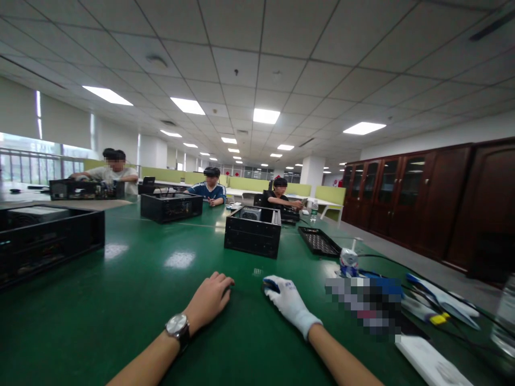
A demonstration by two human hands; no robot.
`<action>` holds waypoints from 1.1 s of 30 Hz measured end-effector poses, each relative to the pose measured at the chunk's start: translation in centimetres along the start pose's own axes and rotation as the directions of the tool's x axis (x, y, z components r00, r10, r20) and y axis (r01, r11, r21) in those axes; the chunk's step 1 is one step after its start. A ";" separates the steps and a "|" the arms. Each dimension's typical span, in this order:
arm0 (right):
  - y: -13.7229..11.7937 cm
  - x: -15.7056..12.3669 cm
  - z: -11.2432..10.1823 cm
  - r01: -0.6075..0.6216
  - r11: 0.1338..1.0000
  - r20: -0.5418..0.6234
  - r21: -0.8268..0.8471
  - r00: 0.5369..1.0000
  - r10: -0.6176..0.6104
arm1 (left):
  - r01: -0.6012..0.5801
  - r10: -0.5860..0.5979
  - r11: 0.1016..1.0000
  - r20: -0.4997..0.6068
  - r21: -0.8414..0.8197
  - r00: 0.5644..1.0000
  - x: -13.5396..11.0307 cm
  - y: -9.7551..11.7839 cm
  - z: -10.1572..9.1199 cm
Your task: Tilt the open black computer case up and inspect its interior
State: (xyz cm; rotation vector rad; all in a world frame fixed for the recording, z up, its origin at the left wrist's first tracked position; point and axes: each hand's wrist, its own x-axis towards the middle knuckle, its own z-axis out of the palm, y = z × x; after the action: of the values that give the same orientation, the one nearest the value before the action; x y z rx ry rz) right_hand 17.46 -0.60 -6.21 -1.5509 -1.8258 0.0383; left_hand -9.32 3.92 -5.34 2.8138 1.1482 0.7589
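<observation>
My left hand [211,299], bare and with a silver-faced watch [177,325] on its wrist, rests on the green tabletop [132,316]. Its fingers are stretched forward and slightly bent, with nothing seen in them. A white knitted glove with blue on its palm side covers my right hand [286,301]. That hand lies on the table too, fingers loosely curved and thumb apart, holding nothing that shows. Beyond both hands stands a black open computer case [252,236] with a grey power supply [250,213] inside.
More computer cases stand left [52,236] and farther back [171,208]. A black perforated panel [319,241] lies right of centre. Nearer are a white-and-blue container [348,261], cables, a white strip [430,362] and a clear bottle [505,316]. Several people sit across the tables.
</observation>
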 end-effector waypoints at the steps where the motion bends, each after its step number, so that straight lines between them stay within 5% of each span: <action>1: 0.1 0.0 0.1 0.004 1.000 0.014 -0.007 1.000 -0.004 | -0.002 0.002 1.000 0.013 -0.009 1.000 -0.1 0.1 0.1; 22: -1.3 -0.2 -0.7 0.026 0.996 -0.012 -0.079 1.000 -0.027 | -0.006 0.010 0.999 0.112 -0.039 0.994 -0.3 0.8 -0.6; 33: -3.5 -0.6 0.5 0.087 0.996 0.115 -0.016 0.990 -0.085 | -0.083 0.088 0.996 0.161 -0.039 0.983 -0.2 2.0 0.3</action>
State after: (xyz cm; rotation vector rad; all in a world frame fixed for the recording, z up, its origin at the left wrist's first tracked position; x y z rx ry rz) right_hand 14.22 -1.89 -5.30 -1.5100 -1.9869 0.0686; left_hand -7.96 2.39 -5.28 2.8512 0.9880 0.5340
